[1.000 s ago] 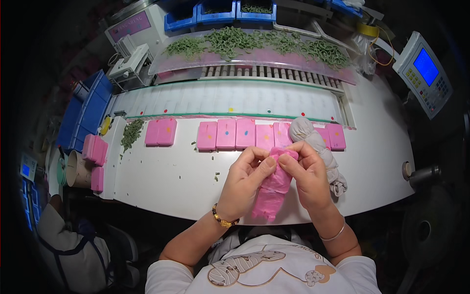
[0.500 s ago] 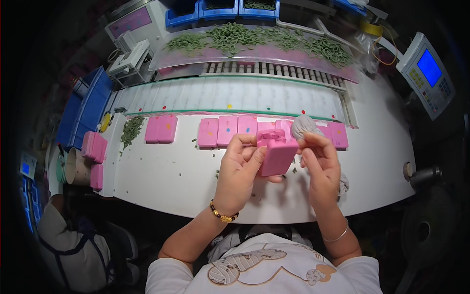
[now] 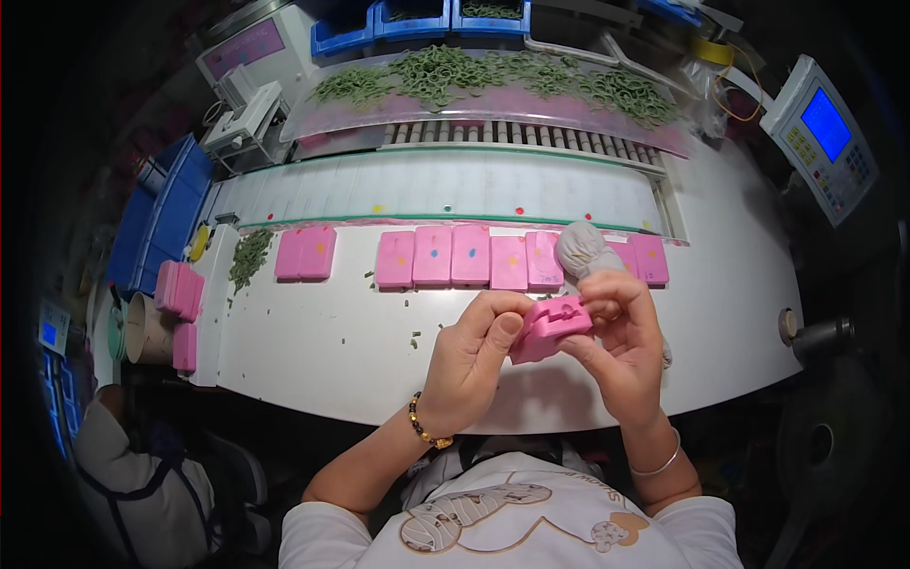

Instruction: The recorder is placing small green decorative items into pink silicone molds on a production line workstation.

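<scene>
The left hand (image 3: 474, 353) pinches the left side of the pink block (image 3: 544, 341) above the bench (image 3: 308, 346); the block has just tipped, turning its notched end upward, probably easier to handle. The right hand (image 3: 624, 346) pinches its right side.

Lettering on purple panel (image 3: 244, 49) and white shirt (image 3: 512, 512) — handwriting on 2 pink blocks (image 3: 544, 262).

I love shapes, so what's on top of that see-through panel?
Piles of green rings lie on the translucent panel. Its surface beneath the thick piles is covered and can't be seen.
</scene>
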{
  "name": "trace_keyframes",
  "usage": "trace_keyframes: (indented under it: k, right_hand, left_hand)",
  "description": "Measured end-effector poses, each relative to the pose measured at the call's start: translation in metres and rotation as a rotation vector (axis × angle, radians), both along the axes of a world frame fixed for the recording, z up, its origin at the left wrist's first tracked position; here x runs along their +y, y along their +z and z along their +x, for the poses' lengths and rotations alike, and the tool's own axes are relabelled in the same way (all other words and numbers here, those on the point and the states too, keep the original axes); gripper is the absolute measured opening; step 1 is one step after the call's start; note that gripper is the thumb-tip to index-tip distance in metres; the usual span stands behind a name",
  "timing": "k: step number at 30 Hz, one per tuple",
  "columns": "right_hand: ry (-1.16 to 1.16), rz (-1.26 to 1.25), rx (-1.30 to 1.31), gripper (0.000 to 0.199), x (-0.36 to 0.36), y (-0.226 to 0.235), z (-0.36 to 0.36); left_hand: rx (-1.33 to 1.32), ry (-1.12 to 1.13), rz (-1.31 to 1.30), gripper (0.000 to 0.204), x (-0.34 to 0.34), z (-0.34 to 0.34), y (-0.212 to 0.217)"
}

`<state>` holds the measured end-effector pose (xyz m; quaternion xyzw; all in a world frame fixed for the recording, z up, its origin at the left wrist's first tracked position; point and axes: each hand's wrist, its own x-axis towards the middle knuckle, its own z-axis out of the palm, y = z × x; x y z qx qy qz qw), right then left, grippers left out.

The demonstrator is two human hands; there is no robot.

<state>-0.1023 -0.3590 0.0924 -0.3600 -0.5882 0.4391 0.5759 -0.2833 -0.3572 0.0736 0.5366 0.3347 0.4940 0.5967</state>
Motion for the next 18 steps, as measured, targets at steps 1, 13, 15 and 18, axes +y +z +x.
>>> trace_keyframes:
  k: [1,13,15,18]
  right_hand:
    - [-0.013,-0.093,0.133,0.042,0.0,0.003,-0.004]
    - [0.028,0.163,-0.303,0.032,0.003,0.016,0.017]
    - [0.019,0.21,-0.365,0.034,0.001,0.021,0.015]
    - [-0.093,0.276,-0.47,0.036,-0.005,0.024,0.005]
  left_hand:
    - [0.105,0.032,0.026,0.031,-0.001,-0.001,-0.003]
    - [-0.138,-0.095,0.106,0.034,-0.003,0.008,-0.001]
    - [-0.186,-0.128,0.062,0.034,-0.003,0.008,-0.001]
    - [-0.16,-0.023,0.096,0.032,-0.003,0.009,-0.002]
